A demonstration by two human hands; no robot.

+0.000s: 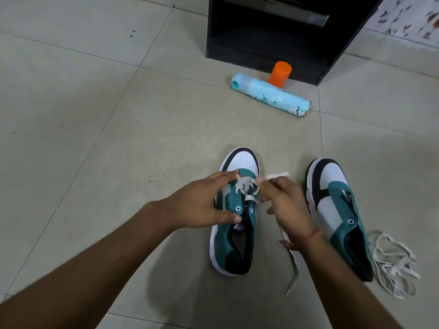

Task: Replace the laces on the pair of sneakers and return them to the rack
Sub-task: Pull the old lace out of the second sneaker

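Two teal, white and black sneakers stand on the tiled floor. The left sneaker (235,224) has a white lace (245,186) threaded through its front eyelets. My left hand (202,203) grips this sneaker's side, thumb near an eyelet and fingertips by the lace. My right hand (285,203) pinches the lace's free end, which sticks out above the fingers. Another end of lace (293,275) trails on the floor under my right wrist. The right sneaker (337,210) has bare eyelets. A loose white lace (394,264) lies in a heap beside its heel.
A black shoe rack (273,36) stands at the back with a dark open lower shelf. In front of it lie a light blue spray can (270,93) on its side and an upright orange container (280,73). Pale floor tiles stretch to the left.
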